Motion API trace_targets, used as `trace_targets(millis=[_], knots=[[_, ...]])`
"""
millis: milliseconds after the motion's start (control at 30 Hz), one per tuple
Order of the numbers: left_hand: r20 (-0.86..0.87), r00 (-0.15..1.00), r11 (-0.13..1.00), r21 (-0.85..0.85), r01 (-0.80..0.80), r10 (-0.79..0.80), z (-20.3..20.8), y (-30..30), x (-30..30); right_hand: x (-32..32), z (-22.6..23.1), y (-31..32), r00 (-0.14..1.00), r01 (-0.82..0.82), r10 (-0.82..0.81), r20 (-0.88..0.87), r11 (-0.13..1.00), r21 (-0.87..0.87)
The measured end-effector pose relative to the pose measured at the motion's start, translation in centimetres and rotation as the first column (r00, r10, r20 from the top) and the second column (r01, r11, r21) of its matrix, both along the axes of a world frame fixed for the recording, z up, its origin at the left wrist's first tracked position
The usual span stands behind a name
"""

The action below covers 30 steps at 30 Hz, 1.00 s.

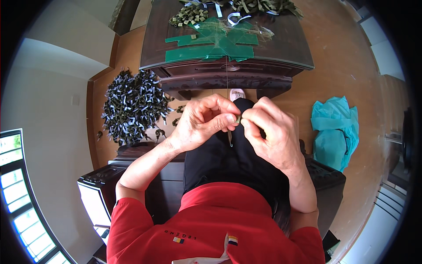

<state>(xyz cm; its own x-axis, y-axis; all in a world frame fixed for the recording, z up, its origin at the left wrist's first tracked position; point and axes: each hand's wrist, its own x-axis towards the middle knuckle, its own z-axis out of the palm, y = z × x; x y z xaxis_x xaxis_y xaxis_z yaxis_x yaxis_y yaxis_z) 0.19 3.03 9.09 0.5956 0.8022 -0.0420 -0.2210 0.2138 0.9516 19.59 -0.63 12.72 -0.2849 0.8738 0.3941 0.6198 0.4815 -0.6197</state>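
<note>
My left hand (198,123) and my right hand (273,130) meet above my lap, both closed. Between their fingertips they pinch a small olive-green strip piece (238,119). A thin wire or cord (227,79) runs from the table's front edge down to my fingers. Just below the left fingertips hangs a slim piece with a pale hooked end (231,140); my fingers hide its upper part, and I cannot tell what holds it.
Ahead stands a dark wooden table (154,48) with green tape (189,53), olive strip pieces (189,16) and a white strip (235,20). A dark-and-white heap of knotted strips (132,108) lies on the left floor, a teal bag (335,130) on the right.
</note>
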Motion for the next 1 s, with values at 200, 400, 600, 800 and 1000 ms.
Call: trace_targets(millis=[200, 400, 600, 800, 1000], knots=[[-0.220, 0.959, 0.913, 0.400, -0.078, 0.178, 0.1, -0.4, 0.5, 0.3, -0.7, 0.2, 0.967, -0.054, -0.018, -0.253, 0.960, -0.275], [-0.321, 0.917, 0.898, 0.432, -0.079, 0.235, -0.4, -0.8, 0.0, -0.2, -1.2, -0.4, 0.942, -0.019, -0.092, -0.323, 0.946, -0.323], [-0.345, 0.927, 0.929, 0.369, -0.011, 0.148, 0.4, -1.2, 0.4, -0.8, -2.4, -1.3, 0.869, -0.058, -0.113, -0.481, 0.943, -0.327], [-0.241, 0.957, 0.980, 0.155, -0.124, 0.159, -0.2, -2.8, 0.0, -0.8, -2.6, -2.9, 0.877, -0.032, -0.145, -0.458, 0.934, -0.357], [-0.428, 0.893, 0.938, 0.346, 0.022, 0.136, 2.8, -5.5, -1.4, -0.2, -2.8, -7.7, 0.936, -0.130, -0.081, -0.344, 0.827, -0.547]])
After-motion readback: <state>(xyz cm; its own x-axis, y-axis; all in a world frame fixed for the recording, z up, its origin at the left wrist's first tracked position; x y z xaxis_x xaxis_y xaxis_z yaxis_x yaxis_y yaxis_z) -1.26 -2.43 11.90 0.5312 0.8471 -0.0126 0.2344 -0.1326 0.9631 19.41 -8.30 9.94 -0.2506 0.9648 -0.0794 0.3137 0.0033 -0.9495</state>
